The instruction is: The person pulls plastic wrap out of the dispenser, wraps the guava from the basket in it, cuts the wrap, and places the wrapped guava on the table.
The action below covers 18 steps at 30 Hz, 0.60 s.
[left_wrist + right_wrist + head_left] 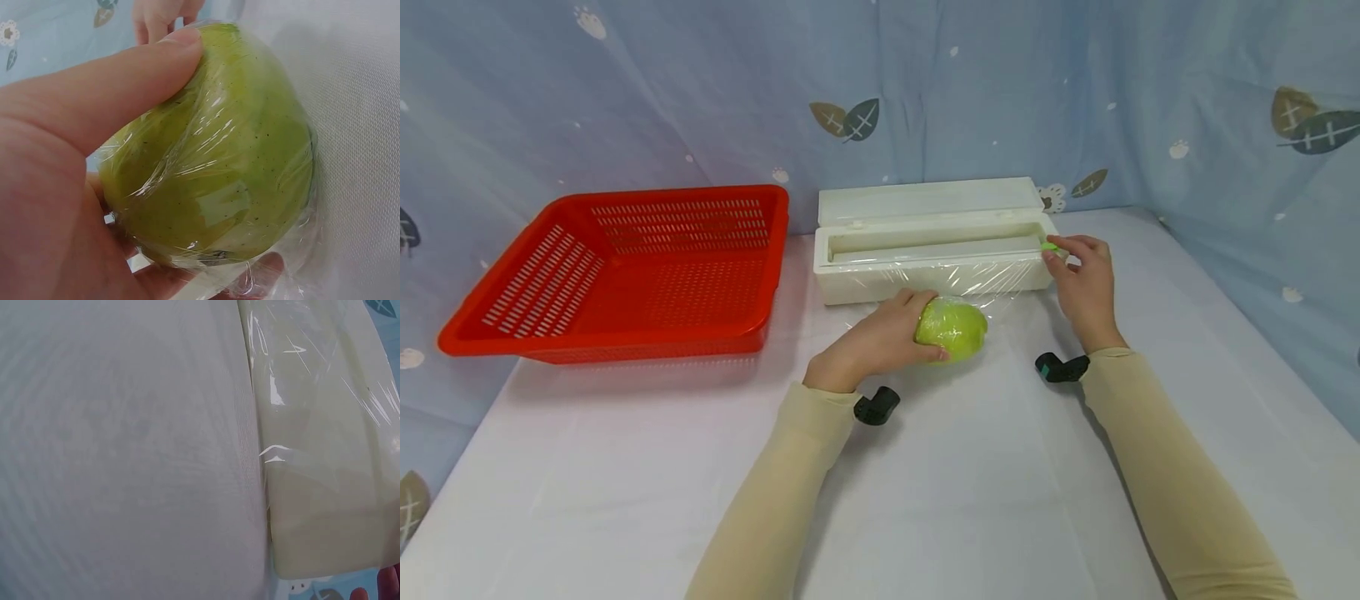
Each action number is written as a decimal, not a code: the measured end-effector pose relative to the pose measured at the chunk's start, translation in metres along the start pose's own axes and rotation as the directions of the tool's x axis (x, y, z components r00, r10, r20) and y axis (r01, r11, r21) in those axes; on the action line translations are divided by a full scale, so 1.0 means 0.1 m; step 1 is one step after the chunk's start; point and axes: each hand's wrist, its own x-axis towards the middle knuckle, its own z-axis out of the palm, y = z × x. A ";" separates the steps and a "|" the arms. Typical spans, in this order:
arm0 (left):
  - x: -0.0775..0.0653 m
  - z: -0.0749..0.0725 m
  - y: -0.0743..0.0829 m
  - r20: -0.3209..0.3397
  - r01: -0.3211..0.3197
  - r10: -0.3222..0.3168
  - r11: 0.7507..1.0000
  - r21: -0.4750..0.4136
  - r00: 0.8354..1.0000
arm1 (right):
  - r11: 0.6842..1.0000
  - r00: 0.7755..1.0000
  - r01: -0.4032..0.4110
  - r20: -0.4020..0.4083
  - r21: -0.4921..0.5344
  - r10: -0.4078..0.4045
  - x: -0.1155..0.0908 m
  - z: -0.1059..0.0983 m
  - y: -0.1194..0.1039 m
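My left hand (891, 337) grips a speckled green fruit (953, 327) with plastic wrap (206, 144) stretched tight and shiny over it. In the left wrist view the thumb lies across its upper side and fingers curl beneath. Behind the fruit stands a white cling film dispenser (880, 283) with its lid up and a roll inside. Film runs from its front down to the fruit. My right hand (1085, 287), at the dispenser's right end, pinches a small bright green slide cutter (1049, 247). Only fingertips (387, 584) of that hand show in the right wrist view.
A red plastic basket (748, 335) with slotted sides stands at the left, beside the dispenser. Everything rests on a white cloth-covered table (955, 500). A blue patterned curtain (700, 92) hangs behind. Black wrist cameras (877, 407) jut from both sleeves.
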 end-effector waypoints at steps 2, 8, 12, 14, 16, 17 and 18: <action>0.00 0.00 0.00 0.000 -0.001 0.001 1.000 0.002 1.000 | 1.000 1.000 0.003 0.001 0.021 -0.003 -0.04 -0.03 -0.09; 0.01 -0.01 0.00 -0.007 0.001 -0.002 1.000 -0.004 1.000 | 0.994 0.996 0.093 0.008 -0.060 -0.093 -0.09 -0.13 -0.23; 0.02 0.00 0.00 -0.003 -0.006 0.006 1.000 -0.010 1.000 | 0.982 0.990 0.138 0.029 -0.126 -0.136 -0.10 -0.17 -0.24; 0.02 0.00 -0.01 -0.006 -0.010 0.010 1.000 -0.015 1.000 | 0.975 0.987 0.158 0.041 -0.155 -0.153 -0.10 -0.18 -0.23; 0.01 0.01 -0.01 -0.011 -0.009 0.009 1.000 -0.020 1.000 | 0.971 0.985 0.171 0.049 -0.169 -0.165 -0.10 -0.19 -0.23; 0.01 0.01 -0.02 -0.012 -0.006 0.006 1.000 -0.021 1.000 | 0.969 0.984 0.176 0.053 -0.172 -0.169 -0.10 -0.20 -0.23; 0.01 0.01 -0.03 -0.013 -0.003 0.003 1.000 -0.023 1.000 | 0.969 0.984 0.178 0.057 -0.173 -0.170 -0.10 -0.20 -0.24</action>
